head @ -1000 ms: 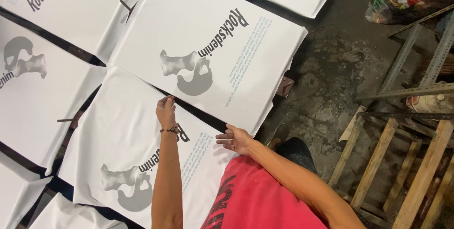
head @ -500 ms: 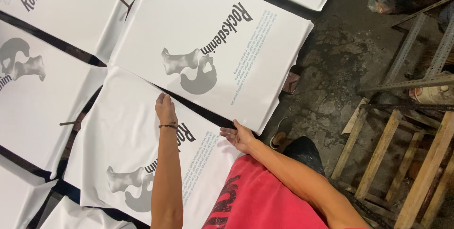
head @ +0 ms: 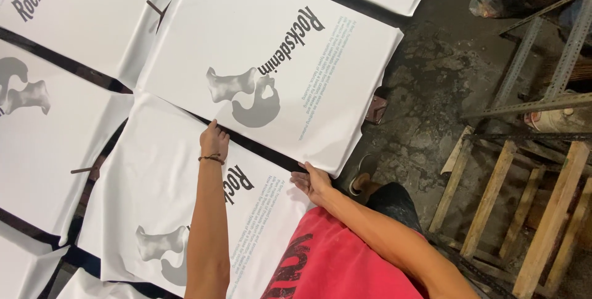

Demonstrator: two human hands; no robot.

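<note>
The left hand (head: 214, 141) lies flat, fingers together and stretched forward, pressing on the upper edge of the near white printed shirt (head: 179, 212), and it sits a little further up that edge than a second ago. The right hand (head: 313, 182) is also open and flat, fingers spread over the shirt's right corner — it has slid outward along the same edge, so the cloth between the two palms now looks pulled smoother. Neither hand pinches anything. The shirt is stretched on a flat board directly in front of the person's red top (head: 336, 262), just beside the next printed shirt (head: 271, 58); more shirts lie to the left — and a wooden pallet (head: 524, 212) stands on the stained floor (head: 431, 83) at right.
</note>
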